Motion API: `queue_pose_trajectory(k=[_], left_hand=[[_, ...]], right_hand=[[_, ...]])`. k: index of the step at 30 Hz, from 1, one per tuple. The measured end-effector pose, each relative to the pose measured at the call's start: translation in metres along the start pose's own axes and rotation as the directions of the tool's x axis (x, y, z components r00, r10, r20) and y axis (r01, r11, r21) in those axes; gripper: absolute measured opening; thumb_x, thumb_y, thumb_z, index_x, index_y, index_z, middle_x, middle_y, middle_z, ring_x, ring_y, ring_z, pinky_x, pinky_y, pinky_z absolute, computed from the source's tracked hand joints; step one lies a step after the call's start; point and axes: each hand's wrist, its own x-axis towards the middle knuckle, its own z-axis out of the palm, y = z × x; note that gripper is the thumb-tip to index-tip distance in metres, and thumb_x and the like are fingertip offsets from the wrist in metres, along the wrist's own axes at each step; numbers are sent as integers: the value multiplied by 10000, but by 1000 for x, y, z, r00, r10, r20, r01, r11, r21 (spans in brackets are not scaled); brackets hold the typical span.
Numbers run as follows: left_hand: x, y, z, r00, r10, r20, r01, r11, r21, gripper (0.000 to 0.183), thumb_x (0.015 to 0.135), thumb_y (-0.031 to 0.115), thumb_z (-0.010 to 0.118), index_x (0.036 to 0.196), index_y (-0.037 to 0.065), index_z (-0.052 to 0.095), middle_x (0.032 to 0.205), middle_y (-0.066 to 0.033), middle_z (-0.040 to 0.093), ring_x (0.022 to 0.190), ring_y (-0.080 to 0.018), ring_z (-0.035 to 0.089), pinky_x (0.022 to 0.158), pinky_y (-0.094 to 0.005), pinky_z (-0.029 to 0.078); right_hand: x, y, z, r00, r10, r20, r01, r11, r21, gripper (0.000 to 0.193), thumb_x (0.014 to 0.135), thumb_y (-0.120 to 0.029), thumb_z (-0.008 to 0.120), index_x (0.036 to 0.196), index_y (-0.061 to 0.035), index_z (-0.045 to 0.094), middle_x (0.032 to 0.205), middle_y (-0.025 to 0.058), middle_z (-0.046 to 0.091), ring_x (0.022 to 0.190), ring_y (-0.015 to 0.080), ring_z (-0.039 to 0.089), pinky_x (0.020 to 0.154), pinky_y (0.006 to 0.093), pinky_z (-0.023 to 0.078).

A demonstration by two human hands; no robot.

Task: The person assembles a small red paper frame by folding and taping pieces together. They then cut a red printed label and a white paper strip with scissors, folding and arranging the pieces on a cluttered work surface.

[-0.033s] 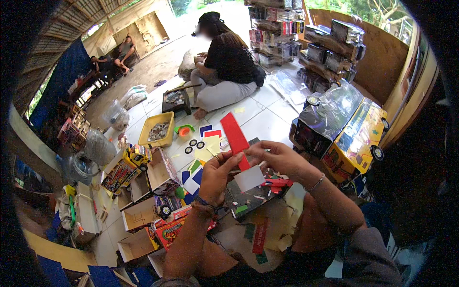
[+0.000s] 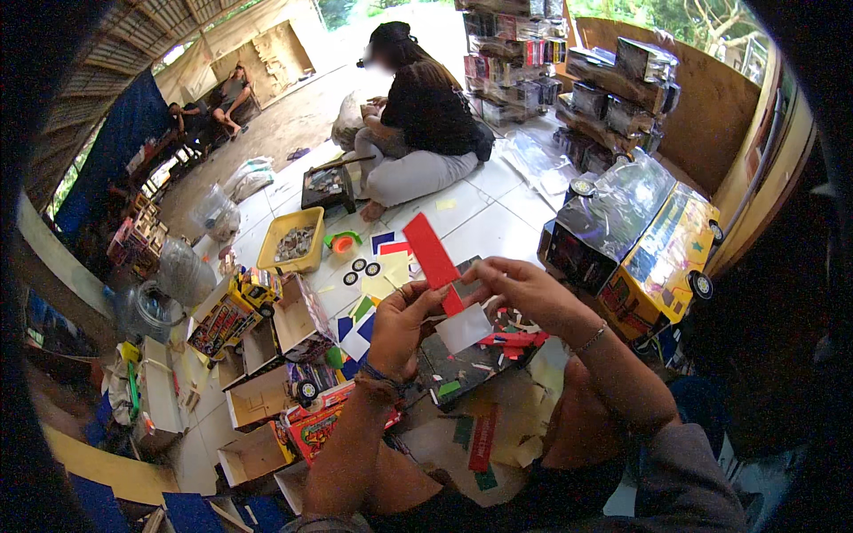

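A flat red strip stands tilted in front of me, pinched near its lower end by my left hand. Just below it is a white rectangular piece; whether the two are joined, I cannot tell. My right hand has its fingertips closed together at the strip's right edge. What they grip, if anything, is too small to make out. Under both hands lies a dark board scattered with red, white and green scraps. Coloured paper pieces and two small black wheels lie beyond my left hand.
Open cardboard boxes and a yellow toy truck crowd the left. A yellow basin holds small pieces. Plastic-wrapped toy trucks stand at right. Across the tiles sits another person, beside tall wrapped stacks.
The red strip has shifted slightly left. My right hand has also moved slightly, with its fingertips still at the strip's edge.
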Motion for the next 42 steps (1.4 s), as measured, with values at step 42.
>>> queue_pose_trajectory(k=[42], left_hand=[[27,-16,-11,983,20,182,-46,990,136,353,912,162,722,1202,-5,609,1049,-69,709,888,-152,692,806,-283,565]], right_hand=[[23,25,-3,962,-270,35,271,942,-196,495,804,-182,832,1176,17,574,1015,128,702,929,185,668,821,311,551]])
